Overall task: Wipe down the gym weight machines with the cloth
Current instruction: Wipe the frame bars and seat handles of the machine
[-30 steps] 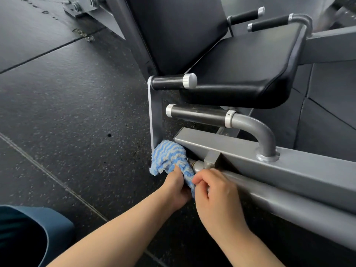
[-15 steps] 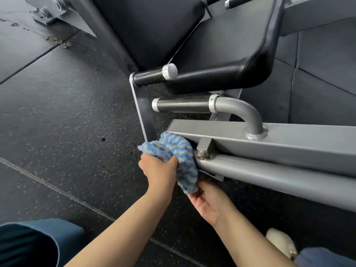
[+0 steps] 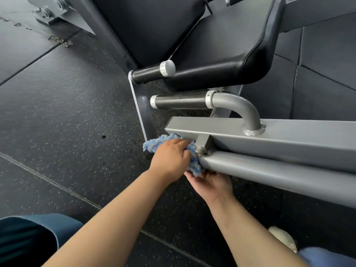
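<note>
Presently the left hand (image 3: 172, 158) grips the blue-and-white striped cloth (image 3: 193, 164), fingers curled over it, pressing it against the near end of the round grey tube (image 3: 269, 174) of the weight machine, just beside a hex bolt (image 3: 199, 150). Most of the cloth is hidden under that hand; only fringes show at the top and bottom. The right hand (image 3: 211, 183) lies palm up beneath the tube end, touching the cloth's lower edge; its fingertips pass under the tube and cloth, so I cannot tell whether they are curled or straight. Above the tube runs a square grey beam (image 3: 289, 135), carrying a curved handle (image 3: 238, 106) with a black grip. The black seat pad (image 3: 221, 60) sits higher, its far side cut off by the top edge. A pale shoe (image 3: 285, 239) shows partly at the lower right on the dark speckled rubber floor (image 3: 67, 112).
</note>
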Tool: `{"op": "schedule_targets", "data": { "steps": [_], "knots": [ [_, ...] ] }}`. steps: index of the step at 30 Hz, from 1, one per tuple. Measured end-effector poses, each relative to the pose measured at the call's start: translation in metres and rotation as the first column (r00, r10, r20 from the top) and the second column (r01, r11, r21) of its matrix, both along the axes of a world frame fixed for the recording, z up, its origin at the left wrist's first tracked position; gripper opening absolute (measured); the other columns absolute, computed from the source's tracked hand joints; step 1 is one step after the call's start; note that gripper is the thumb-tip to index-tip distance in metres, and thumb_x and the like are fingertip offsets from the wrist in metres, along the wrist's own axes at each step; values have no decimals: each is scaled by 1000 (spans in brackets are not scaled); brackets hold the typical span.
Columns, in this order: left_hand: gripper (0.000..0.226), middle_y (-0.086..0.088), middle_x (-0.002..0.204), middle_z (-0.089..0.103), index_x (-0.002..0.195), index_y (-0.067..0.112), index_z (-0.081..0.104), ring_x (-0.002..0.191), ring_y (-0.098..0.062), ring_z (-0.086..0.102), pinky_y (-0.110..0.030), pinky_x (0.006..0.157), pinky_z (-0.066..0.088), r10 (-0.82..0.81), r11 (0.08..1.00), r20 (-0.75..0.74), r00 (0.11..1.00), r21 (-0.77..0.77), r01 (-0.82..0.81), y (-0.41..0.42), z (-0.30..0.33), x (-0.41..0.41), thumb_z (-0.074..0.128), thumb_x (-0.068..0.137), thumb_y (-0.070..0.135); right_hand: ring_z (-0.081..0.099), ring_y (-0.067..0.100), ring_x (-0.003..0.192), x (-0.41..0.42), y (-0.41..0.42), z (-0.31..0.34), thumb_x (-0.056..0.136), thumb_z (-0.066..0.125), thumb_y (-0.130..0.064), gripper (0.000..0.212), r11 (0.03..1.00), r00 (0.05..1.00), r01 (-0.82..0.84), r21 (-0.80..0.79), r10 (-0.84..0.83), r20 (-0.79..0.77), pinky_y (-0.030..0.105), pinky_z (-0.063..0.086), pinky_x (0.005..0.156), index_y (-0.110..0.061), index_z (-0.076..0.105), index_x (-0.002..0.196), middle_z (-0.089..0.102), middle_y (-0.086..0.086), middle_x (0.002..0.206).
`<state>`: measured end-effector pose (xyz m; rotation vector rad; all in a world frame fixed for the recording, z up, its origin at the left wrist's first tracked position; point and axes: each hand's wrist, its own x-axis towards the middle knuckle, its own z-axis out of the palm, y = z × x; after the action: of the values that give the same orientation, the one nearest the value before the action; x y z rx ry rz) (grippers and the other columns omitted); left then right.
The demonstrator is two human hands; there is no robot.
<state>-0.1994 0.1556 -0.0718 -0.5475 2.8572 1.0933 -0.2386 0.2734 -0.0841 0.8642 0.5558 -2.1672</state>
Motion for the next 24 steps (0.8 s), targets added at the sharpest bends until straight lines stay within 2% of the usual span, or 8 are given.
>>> {"op": "schedule_targets", "data": {
  "steps": [4, 7, 9, 12, 16, 20, 22, 24],
  "knots": [
    [62, -3, 125, 58, 119, 16, 61, 114, -20, 48, -29, 100, 32, -49, 994, 65, 997, 96, 43, -4, 2, -5, 23, 72, 29, 57, 38, 110, -1, -5, 6, 95, 41, -29, 41, 1000, 1000, 1, -21, -2, -16, 54, 43, 88, -5, 58, 124, 60, 23, 122],
    [51, -3, 124, 60, 115, 12, 64, 114, -21, 50, -40, 107, 30, -12, 985, -16, 1000, 172, 15, -5, 0, 3, 30, 79, 24, 58, 35, 108, 1, -6, 10, 95, 41, -27, 40, 999, 999, 37, 31, -37, -1, 47, 48, 89, -6, 56, 126, 60, 21, 122],
    [39, -5, 131, 57, 122, 9, 62, 124, -20, 48, -27, 111, 26, 19, 985, -90, 996, 171, -3, -2, -1, 11, 40, 89, 12, 59, 34, 106, 5, -4, 13, 95, 40, -22, 39, 996, 998, 53, 68, -55, 28, 45, 51, 85, -4, 56, 126, 60, 22, 122],
    [29, -6, 121, 64, 114, 6, 67, 116, -16, 55, -6, 94, 28, 68, 990, -226, 972, 140, -37, 1, -5, 24, 50, 90, 3, 59, 36, 98, 22, 2, 24, 87, 39, -5, 36, 994, 993, -14, 108, 1, 121, 44, 53, 82, 4, 58, 115, 65, 27, 103],
    [25, 0, 70, 63, 78, 7, 64, 67, -9, 54, -16, 60, 36, 344, 918, -254, 904, 295, -267, 4, -7, 39, 44, 82, 22, 61, 37, 88, 46, -2, 52, 74, 43, 1, 26, 985, 990, -86, 150, 68, 127, 47, 52, 64, 10, 60, 92, 67, 28, 81],
    [21, 15, 79, 58, 92, 19, 58, 71, 13, 54, -3, 64, 38, 678, 699, -259, 688, 516, -495, -4, 7, 29, 44, 94, 3, 63, 32, 98, 41, -12, 86, 72, 52, -2, 30, 989, 995, -92, 114, 96, -25, 46, 52, 83, 9, 60, 99, 67, 24, 100],
    [20, 9, 83, 61, 94, 21, 57, 76, 4, 55, -8, 68, 41, 668, 673, -212, 713, 581, -457, -8, 6, 13, 43, 95, 7, 65, 25, 98, 37, -18, 96, 75, 53, 7, 23, 972, 979, -136, 192, 162, -127, 38, 50, 94, 9, 62, 97, 69, 20, 99],
    [31, -1, 113, 62, 117, 21, 55, 102, -11, 57, -23, 89, 46, 591, 590, -53, 805, 708, -387, -10, 2, -3, 43, 91, 33, 67, 20, 95, 36, -23, 100, 82, 49, 15, 21, 937, 949, -179, 301, 245, -200, 33, 47, 97, 10, 63, 97, 71, 16, 95]
  ]
}}
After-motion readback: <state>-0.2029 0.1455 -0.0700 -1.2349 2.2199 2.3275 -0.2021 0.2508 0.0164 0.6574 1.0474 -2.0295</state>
